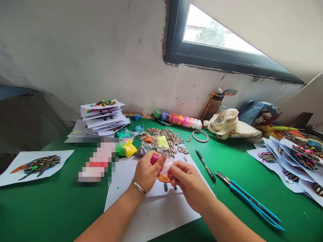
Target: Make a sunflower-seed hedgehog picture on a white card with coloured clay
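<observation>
My left hand (pixel 145 174), with a silver bangle at the wrist, is closed around a lump of magenta modelling clay (pixel 154 159) in a clear plastic bag (pixel 166 166). The fingers of my right hand (pixel 188 179) pinch the loose end of that bag. Both hands are over white paper (pixel 133 215) on the green table. Partly hidden beneath them is an orange clay shape (pixel 163 178) with dark legs. Just beyond lie striped sunflower seeds (pixel 173 143), a bag of pale yellow clay (pixel 162 142) and a bag of bright yellow clay (pixel 128 148).
Right of the paper lie a black pen (pixel 205 165), a utility knife (pixel 229 181) with its blade showing, and blue tweezers (pixel 257 203). Stacks of seed pictures (pixel 106 117) stand at both sides. A roll of tape (pixel 200 136) and a brown bottle (pixel 213 106) are farther back.
</observation>
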`<state>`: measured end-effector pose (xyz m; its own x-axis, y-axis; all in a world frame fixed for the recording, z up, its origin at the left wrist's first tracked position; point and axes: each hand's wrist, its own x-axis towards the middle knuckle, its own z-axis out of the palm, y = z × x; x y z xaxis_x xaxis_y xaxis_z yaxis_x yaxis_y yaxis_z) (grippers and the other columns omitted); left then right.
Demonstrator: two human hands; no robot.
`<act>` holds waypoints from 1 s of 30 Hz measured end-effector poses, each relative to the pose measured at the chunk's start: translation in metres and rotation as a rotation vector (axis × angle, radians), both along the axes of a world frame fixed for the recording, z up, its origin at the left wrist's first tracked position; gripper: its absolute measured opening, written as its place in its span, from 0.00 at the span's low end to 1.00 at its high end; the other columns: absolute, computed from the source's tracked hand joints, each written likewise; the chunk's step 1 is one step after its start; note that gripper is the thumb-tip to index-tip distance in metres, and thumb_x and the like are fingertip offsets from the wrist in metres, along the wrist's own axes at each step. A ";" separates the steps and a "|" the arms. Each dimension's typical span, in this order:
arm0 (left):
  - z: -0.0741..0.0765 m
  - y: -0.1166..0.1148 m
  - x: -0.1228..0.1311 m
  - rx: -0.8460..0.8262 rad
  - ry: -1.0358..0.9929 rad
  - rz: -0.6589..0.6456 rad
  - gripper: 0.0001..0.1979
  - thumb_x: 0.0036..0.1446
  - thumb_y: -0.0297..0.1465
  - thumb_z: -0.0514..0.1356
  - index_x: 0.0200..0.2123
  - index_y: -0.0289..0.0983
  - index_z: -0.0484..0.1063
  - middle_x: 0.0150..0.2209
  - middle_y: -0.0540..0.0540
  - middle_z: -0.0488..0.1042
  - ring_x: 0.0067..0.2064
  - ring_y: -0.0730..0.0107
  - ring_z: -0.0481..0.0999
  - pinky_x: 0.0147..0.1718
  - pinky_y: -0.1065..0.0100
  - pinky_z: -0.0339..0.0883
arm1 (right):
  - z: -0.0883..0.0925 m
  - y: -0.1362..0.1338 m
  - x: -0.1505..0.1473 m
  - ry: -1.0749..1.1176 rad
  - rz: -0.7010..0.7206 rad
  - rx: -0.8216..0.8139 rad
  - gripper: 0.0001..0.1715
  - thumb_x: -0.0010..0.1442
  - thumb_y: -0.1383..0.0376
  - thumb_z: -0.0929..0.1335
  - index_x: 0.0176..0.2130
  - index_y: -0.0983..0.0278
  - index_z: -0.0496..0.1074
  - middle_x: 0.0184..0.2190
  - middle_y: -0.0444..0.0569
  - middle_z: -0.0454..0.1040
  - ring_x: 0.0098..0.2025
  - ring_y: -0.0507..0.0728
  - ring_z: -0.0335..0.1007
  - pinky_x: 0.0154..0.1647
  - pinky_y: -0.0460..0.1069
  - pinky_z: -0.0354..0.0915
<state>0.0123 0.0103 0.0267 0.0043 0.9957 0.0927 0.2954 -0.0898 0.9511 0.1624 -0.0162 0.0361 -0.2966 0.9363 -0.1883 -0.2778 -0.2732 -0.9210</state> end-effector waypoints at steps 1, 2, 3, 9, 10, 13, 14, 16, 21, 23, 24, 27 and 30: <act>0.000 0.000 0.000 0.025 0.014 0.008 0.17 0.54 0.46 0.57 0.27 0.38 0.65 0.18 0.55 0.65 0.20 0.76 0.64 0.19 0.75 0.58 | 0.000 0.000 -0.001 -0.010 0.006 -0.002 0.12 0.54 0.59 0.70 0.28 0.66 0.72 0.23 0.43 0.66 0.24 0.47 0.57 0.27 0.44 0.53; 0.000 -0.001 -0.001 0.043 0.024 0.002 0.16 0.54 0.45 0.57 0.28 0.37 0.67 0.19 0.55 0.66 0.21 0.76 0.65 0.21 0.75 0.58 | 0.001 0.000 -0.001 -0.024 0.009 -0.002 0.11 0.53 0.60 0.70 0.27 0.66 0.71 0.22 0.43 0.66 0.24 0.48 0.57 0.27 0.44 0.53; 0.000 -0.001 -0.001 0.052 0.020 -0.015 0.16 0.53 0.45 0.58 0.29 0.37 0.68 0.21 0.54 0.67 0.23 0.75 0.65 0.22 0.74 0.59 | 0.001 0.000 -0.001 -0.041 0.006 -0.001 0.10 0.53 0.61 0.70 0.27 0.66 0.71 0.21 0.42 0.66 0.24 0.48 0.57 0.27 0.44 0.53; 0.002 0.001 0.001 -0.144 -0.269 -0.140 0.18 0.44 0.40 0.66 0.35 0.36 0.69 0.27 0.52 0.69 0.26 0.73 0.69 0.26 0.71 0.65 | -0.002 0.006 0.005 -0.130 -0.093 0.055 0.10 0.52 0.64 0.70 0.23 0.66 0.68 0.20 0.40 0.62 0.24 0.48 0.55 0.27 0.44 0.53; 0.002 0.002 0.002 -0.174 -0.320 -0.144 0.17 0.44 0.39 0.66 0.34 0.36 0.68 0.25 0.53 0.69 0.25 0.73 0.69 0.25 0.71 0.66 | -0.002 0.007 0.006 -0.127 -0.098 0.062 0.10 0.53 0.64 0.70 0.24 0.66 0.68 0.20 0.40 0.62 0.24 0.48 0.55 0.27 0.44 0.53; 0.002 0.003 0.003 -0.171 -0.412 -0.135 0.14 0.45 0.36 0.65 0.33 0.36 0.66 0.22 0.54 0.69 0.23 0.74 0.68 0.23 0.72 0.65 | -0.004 0.008 0.008 -0.087 -0.074 0.064 0.10 0.55 0.61 0.69 0.27 0.65 0.70 0.22 0.41 0.64 0.26 0.48 0.57 0.28 0.44 0.54; 0.002 0.004 0.003 -0.155 -0.422 -0.133 0.13 0.46 0.36 0.65 0.32 0.36 0.66 0.22 0.54 0.69 0.23 0.74 0.68 0.23 0.72 0.65 | -0.004 0.008 0.008 -0.074 -0.068 0.064 0.11 0.55 0.60 0.69 0.29 0.65 0.70 0.23 0.42 0.64 0.26 0.48 0.57 0.29 0.45 0.55; 0.001 0.004 0.003 -0.133 -0.422 -0.135 0.12 0.47 0.34 0.64 0.32 0.36 0.66 0.21 0.54 0.69 0.23 0.74 0.68 0.24 0.72 0.65 | -0.005 0.008 0.007 -0.073 -0.072 0.060 0.11 0.56 0.59 0.68 0.30 0.66 0.71 0.24 0.42 0.65 0.26 0.48 0.57 0.29 0.45 0.55; 0.002 0.003 0.004 -0.102 -0.348 -0.170 0.08 0.50 0.32 0.61 0.32 0.36 0.66 0.21 0.54 0.69 0.24 0.75 0.67 0.25 0.72 0.65 | -0.005 0.009 0.005 -0.143 -0.108 0.089 0.10 0.55 0.60 0.69 0.29 0.66 0.71 0.24 0.42 0.65 0.25 0.48 0.57 0.28 0.44 0.56; 0.002 0.002 0.005 -0.085 -0.293 -0.163 0.07 0.50 0.32 0.60 0.32 0.37 0.66 0.21 0.54 0.69 0.24 0.75 0.67 0.26 0.72 0.65 | -0.004 0.008 0.004 -0.167 -0.116 0.101 0.10 0.54 0.60 0.70 0.29 0.66 0.72 0.24 0.42 0.66 0.26 0.48 0.58 0.28 0.44 0.56; 0.002 0.001 0.005 -0.080 -0.260 -0.155 0.06 0.51 0.32 0.60 0.32 0.37 0.66 0.22 0.54 0.69 0.24 0.74 0.68 0.26 0.72 0.65 | -0.003 0.007 0.003 -0.179 -0.116 0.105 0.11 0.54 0.60 0.70 0.29 0.66 0.72 0.24 0.42 0.66 0.26 0.48 0.58 0.28 0.44 0.57; 0.002 -0.002 0.005 -0.060 -0.164 -0.145 0.06 0.51 0.32 0.60 0.32 0.37 0.67 0.23 0.53 0.69 0.25 0.73 0.69 0.27 0.71 0.66 | -0.002 0.006 0.002 -0.215 -0.116 0.122 0.13 0.54 0.58 0.70 0.29 0.66 0.71 0.24 0.43 0.67 0.27 0.49 0.59 0.28 0.44 0.58; 0.002 -0.004 0.005 -0.036 -0.099 -0.149 0.06 0.51 0.33 0.59 0.32 0.37 0.68 0.24 0.53 0.69 0.26 0.72 0.70 0.27 0.71 0.66 | -0.003 0.006 0.002 -0.261 -0.125 0.159 0.13 0.54 0.58 0.70 0.28 0.66 0.70 0.24 0.43 0.67 0.27 0.49 0.60 0.27 0.44 0.58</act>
<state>0.0173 0.0066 0.0292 0.1444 0.9874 0.0646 0.1866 -0.0913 0.9782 0.1644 -0.0104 0.0335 -0.1383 0.9862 -0.0914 -0.0491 -0.0990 -0.9939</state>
